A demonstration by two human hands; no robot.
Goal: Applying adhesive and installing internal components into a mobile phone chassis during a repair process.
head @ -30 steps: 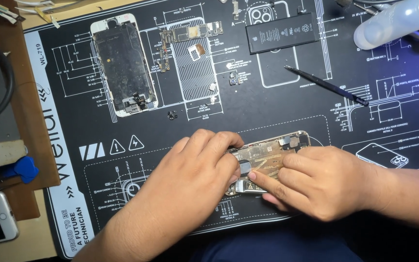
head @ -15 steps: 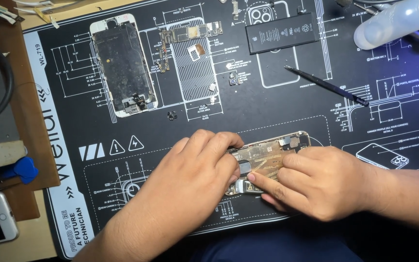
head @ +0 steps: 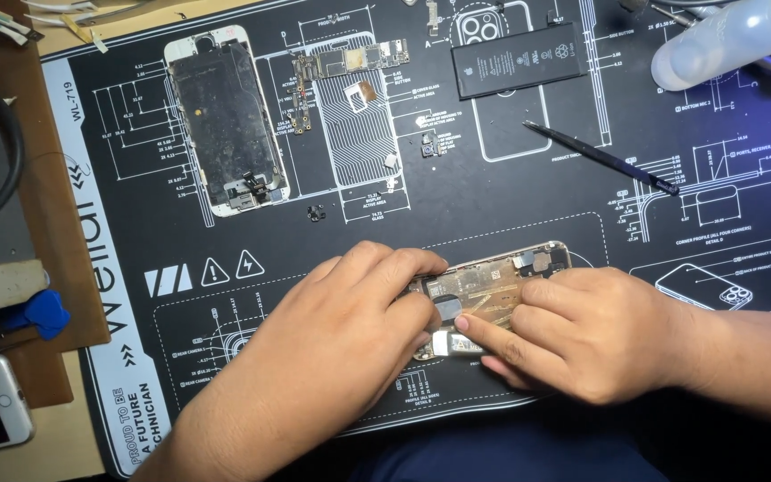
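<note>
Near the front edge of the black repair mat [head: 457,192], an opened phone shell [head: 493,284] lies flat with its bare insides facing up. Both hands rest on it. The left hand [head: 350,321] covers the shell's left end, fingers curled down over its edge and pressing on the parts inside. The right hand [head: 582,335] lies over the shell's right half, its forefinger stretched out and touching a small silver metal part [head: 450,343] at the shell's near edge; the thumb is tucked under, so I cannot tell how firmly it pinches. Beyond the shell on the mat lies a stripped phone screen frame [head: 225,125], with a circuit board [head: 350,61] just right of it. Farther right lies a black battery [head: 519,59], and a thin black pry tool [head: 601,158] lies slantwise below that. A clear plastic bottle [head: 725,40] lies at the mat's far right corner.
</note>
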